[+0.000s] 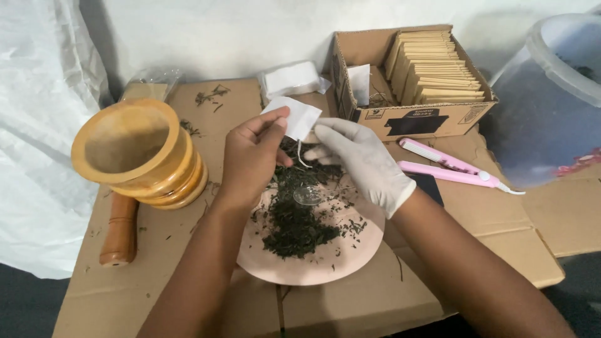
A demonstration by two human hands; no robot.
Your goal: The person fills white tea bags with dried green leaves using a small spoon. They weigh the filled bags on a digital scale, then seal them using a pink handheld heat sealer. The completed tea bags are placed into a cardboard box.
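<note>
Head view: filling a small white bag over a plate of dried leaves

Head view is showing both hands meeting above the pink plate [350, 263], which is lying on the cardboard-covered counter [501, 250]; the bare left hand [250, 159] is pinching the small white bag [294, 116] by its upper edge between thumb and fingers, its grip closed on the paper; the gloved right hand [363, 163] is resting against the bag's lower edge, fingers curled, and whether it is actually gripping the bag or its thin string I cannot tell; the bag is hanging just above the pile of dried green leaves [297, 222] heaped on the plate.

By my reading, the filling step is in hand: the bag is being held open or readied for leaves; the next move is calling for a steady mouth on the bag and a small pinch or scoop from the pile, kept over the plate so that spill is landing there.

A wooden mortar [134, 150] is lying tilted to the left with its pestle [120, 231] beside it; a pink sealing tool [447, 169] is lying to the right; a cardboard box [413, 119] of tan envelopes is standing behind.
</note>
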